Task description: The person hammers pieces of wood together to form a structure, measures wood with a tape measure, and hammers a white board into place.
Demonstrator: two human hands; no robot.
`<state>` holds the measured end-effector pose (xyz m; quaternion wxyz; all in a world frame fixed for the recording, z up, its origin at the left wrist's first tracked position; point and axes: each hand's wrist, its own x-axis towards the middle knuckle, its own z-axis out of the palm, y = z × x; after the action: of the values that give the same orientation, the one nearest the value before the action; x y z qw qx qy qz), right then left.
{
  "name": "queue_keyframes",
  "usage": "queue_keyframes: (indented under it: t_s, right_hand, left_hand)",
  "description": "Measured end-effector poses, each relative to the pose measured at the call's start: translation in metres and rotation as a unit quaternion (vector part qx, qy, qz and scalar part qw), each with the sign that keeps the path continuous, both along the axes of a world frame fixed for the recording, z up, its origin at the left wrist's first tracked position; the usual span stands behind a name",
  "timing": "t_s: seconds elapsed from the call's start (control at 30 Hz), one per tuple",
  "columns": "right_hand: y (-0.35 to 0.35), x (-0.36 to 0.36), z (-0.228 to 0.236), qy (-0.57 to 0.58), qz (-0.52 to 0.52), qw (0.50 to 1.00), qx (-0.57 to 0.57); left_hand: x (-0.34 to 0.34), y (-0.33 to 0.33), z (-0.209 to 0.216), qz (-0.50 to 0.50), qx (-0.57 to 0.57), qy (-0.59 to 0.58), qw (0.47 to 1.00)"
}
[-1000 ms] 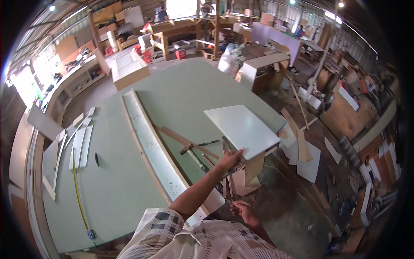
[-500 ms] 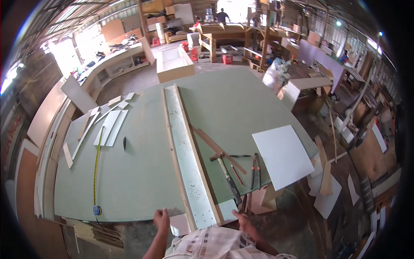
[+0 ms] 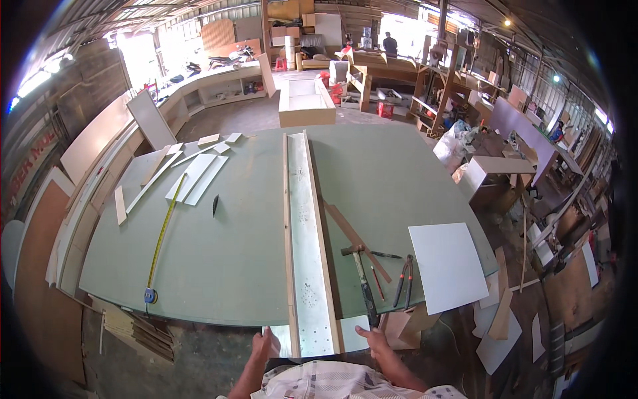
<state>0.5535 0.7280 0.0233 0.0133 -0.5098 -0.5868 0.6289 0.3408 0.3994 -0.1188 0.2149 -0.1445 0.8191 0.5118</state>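
A long channel [image 3: 307, 266] is seen with raw, pale wood side rails and a whitish, slightly glossy, speckled inner face, gripped at its near end by the bare left hand [image 3: 266, 344] and right hand [image 3: 373, 340]. It is laid on a matt, smooth, grey-green table top [image 3: 226, 266], where a hammer [image 3: 362, 279] with a dull metal head and dark handle, pliers [image 3: 403, 282] with reddish grips and a yellow measuring tape [image 3: 161, 236] are shown. A smooth white laminated panel [image 3: 447, 266] and a bare wood strip [image 3: 355, 239] are also picked out.
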Motion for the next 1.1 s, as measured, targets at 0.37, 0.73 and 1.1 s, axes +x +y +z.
queue_keyframes:
  t_s: [0.37,0.73,1.1]
  right_hand:
    - [-0.08,-0.016,0.148,0.079,0.166,0.94,0.287]
    - [-0.178,-0.058,0.194,0.197,0.319,0.862,0.342]
    - [-0.131,-0.087,0.134,0.26,0.426,0.865,0.045]
  left_hand:
    - [0.033,0.01,0.066,-0.08,0.079,-0.096,0.989]
    - [0.092,-0.05,0.195,-0.29,0.15,0.18,0.928]
    - [0.109,-0.017,0.155,-0.129,0.176,0.098,0.971]
